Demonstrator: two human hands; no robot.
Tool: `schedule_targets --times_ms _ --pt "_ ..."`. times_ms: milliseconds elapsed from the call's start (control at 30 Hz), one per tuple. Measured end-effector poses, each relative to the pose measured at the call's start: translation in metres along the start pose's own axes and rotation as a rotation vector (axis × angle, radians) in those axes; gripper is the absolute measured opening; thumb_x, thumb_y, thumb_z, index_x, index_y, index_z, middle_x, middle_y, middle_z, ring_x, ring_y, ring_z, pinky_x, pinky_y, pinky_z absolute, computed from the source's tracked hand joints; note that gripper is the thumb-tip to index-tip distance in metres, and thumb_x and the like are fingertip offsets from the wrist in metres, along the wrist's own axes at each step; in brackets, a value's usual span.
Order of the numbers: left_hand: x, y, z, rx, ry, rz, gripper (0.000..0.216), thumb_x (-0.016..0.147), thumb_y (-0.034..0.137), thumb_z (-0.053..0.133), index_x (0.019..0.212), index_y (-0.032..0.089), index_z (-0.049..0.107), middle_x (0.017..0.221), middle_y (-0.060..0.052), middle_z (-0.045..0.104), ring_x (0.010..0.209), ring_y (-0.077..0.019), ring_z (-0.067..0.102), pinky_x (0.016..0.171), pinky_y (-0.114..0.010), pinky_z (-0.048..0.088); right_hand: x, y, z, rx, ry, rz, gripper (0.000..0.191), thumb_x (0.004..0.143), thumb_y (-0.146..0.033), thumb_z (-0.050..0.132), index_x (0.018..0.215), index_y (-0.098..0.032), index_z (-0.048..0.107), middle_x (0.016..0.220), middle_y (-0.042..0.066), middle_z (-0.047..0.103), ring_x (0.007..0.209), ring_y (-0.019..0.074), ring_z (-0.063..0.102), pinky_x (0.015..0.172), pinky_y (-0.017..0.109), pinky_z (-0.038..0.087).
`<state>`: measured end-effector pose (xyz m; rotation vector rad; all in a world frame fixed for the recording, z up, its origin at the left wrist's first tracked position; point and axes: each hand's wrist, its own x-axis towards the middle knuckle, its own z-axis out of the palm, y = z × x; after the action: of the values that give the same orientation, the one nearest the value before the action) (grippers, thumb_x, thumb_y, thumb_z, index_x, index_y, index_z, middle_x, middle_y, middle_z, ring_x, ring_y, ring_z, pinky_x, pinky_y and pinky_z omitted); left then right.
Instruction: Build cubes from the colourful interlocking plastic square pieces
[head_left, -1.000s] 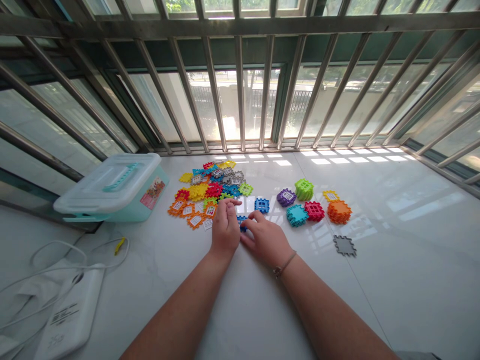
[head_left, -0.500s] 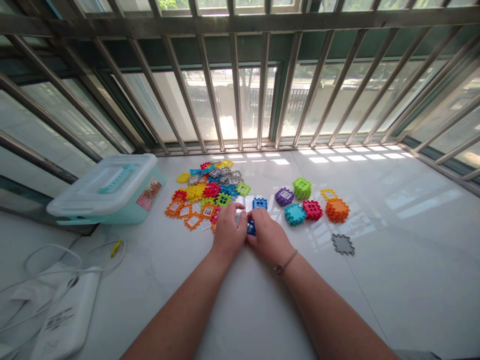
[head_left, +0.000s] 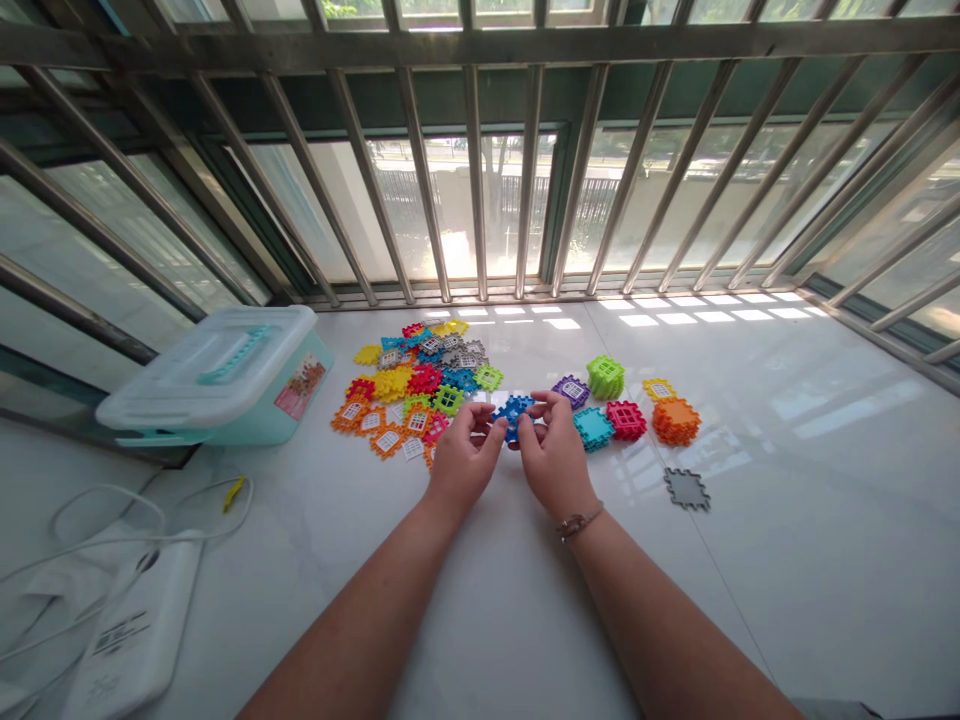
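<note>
Between both hands is a blue interlocking building tile point(head_left: 514, 407) with notched edges, held just above the floor; whether it is one piece or several stacked I cannot tell. My left hand point(head_left: 469, 450) pinches its left side, thumb toward me. On its right side my right hand point(head_left: 553, 450) grips with thumb and fingers. Left of my hands spreads a loose pile of mixed tiles point(head_left: 391, 384) in yellow, red, orange, grey and blue. Sorted stacks stand to the right: purple point(head_left: 571, 391), lime green point(head_left: 605, 376), turquoise point(head_left: 593, 428), red point(head_left: 626, 420) and orange point(head_left: 676, 421).
One grey tile point(head_left: 687, 489) lies alone on the white tiled floor at right. A lidded turquoise storage box point(head_left: 217, 380) stands at left. Below it are a white power strip point(head_left: 142, 620) and loose cables. Metal bars point(head_left: 472, 180) before windows bound the far side.
Both hands have turned the blue tile up, so its notched face now shows between the fingertips. My right hand has shifted slightly right and up, and the hands are further apart.
</note>
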<state>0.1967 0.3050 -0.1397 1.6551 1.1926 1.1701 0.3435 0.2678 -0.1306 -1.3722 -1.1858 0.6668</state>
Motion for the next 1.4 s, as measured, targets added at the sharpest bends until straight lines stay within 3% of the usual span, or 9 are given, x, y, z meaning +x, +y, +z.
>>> schedule_targets --times_ms 100,200,367,500,733,800,900,1200,1400 --pt "-0.002 0.002 -0.001 0.108 -0.062 -0.016 0.032 0.1 0.053 0.069 0.095 0.021 0.07 0.078 -0.002 0.076 0.069 -0.018 0.072 0.065 -0.028 0.055 -0.001 -0.001 0.001 -0.029 0.007 -0.032 0.049 0.102 -0.035 0.058 0.148 -0.023 0.047 0.12 0.009 0.067 0.074 0.0143 0.073 0.068 0.03 0.065" --pt "-0.003 0.003 -0.002 0.068 0.0 -0.011 0.03 0.1 0.052 0.069 0.099 0.022 0.07 0.08 -0.001 0.076 0.07 -0.0182 0.072 0.066 -0.028 0.055 -0.003 -0.006 0.001 -0.118 -0.039 -0.079 0.054 0.099 -0.028 0.059 0.152 -0.026 0.048 0.115 0.006 0.069 0.078 0.0149 0.073 0.067 0.027 0.062" --pt "-0.002 0.003 -0.004 -0.071 0.125 -0.045 0.031 0.102 0.051 0.067 0.114 0.022 0.069 0.097 -0.005 0.077 0.082 -0.0184 0.074 0.074 -0.029 0.059 -0.006 -0.012 0.001 -0.26 -0.201 -0.103 0.024 0.099 -0.029 0.063 0.123 -0.025 0.062 0.089 0.0 0.072 0.076 0.0162 0.071 0.068 0.026 0.056" --pt "0.001 0.005 -0.007 -0.103 0.166 -0.11 0.036 0.1 0.051 0.07 0.12 0.021 0.065 0.094 -0.004 0.073 0.072 -0.0153 0.069 0.066 -0.026 0.057 -0.008 -0.011 0.002 -0.336 -0.293 -0.102 0.016 0.101 -0.032 0.065 0.115 -0.024 0.062 0.084 -0.002 0.071 0.07 0.0156 0.068 0.067 0.028 0.053" --pt "0.003 0.006 -0.006 -0.166 0.168 -0.155 0.039 0.098 0.053 0.072 0.118 0.022 0.061 0.089 -0.001 0.069 0.065 -0.0144 0.069 0.06 -0.025 0.056 -0.01 -0.009 0.002 -0.351 -0.261 -0.291 0.043 0.094 -0.026 0.074 0.134 -0.026 0.057 0.131 0.009 0.064 0.084 0.0157 0.069 0.07 0.03 0.059" --pt "0.002 0.005 -0.005 -0.218 0.138 -0.188 0.04 0.098 0.054 0.071 0.12 0.023 0.059 0.089 0.0 0.069 0.059 -0.0143 0.067 0.056 -0.026 0.055 -0.009 -0.009 0.002 -0.378 -0.289 -0.357 0.039 0.094 -0.02 0.072 0.13 -0.026 0.06 0.129 0.007 0.065 0.087 0.0162 0.069 0.072 0.03 0.06" --pt "0.003 0.001 -0.005 -0.18 0.143 -0.151 0.036 0.098 0.05 0.071 0.12 0.022 0.062 0.093 -0.002 0.071 0.069 -0.015 0.07 0.065 -0.027 0.058 -0.008 -0.009 0.001 -0.396 -0.278 -0.393 0.027 0.097 -0.017 0.067 0.122 -0.026 0.062 0.122 0.006 0.067 0.085 0.0163 0.069 0.073 0.03 0.059" --pt "0.002 -0.008 0.003 -0.299 0.071 -0.068 0.051 0.097 0.05 0.074 0.136 0.023 0.056 0.119 -0.009 0.071 0.099 -0.0191 0.075 0.084 -0.031 0.065 -0.006 -0.009 -0.002 -0.417 -0.101 -0.282 0.019 0.101 -0.026 0.063 0.12 -0.024 0.064 0.12 0.006 0.072 0.072 0.0144 0.068 0.073 0.03 0.056" --pt "0.003 0.0 0.001 -0.367 0.081 -0.096 0.039 0.098 0.051 0.072 0.118 0.019 0.063 0.098 -0.006 0.075 0.082 -0.0183 0.075 0.075 -0.032 0.067 -0.005 -0.007 -0.002 -0.422 -0.073 -0.261 0.024 0.098 -0.023 0.065 0.122 -0.023 0.064 0.119 0.005 0.072 0.072 0.014 0.068 0.074 0.03 0.055"
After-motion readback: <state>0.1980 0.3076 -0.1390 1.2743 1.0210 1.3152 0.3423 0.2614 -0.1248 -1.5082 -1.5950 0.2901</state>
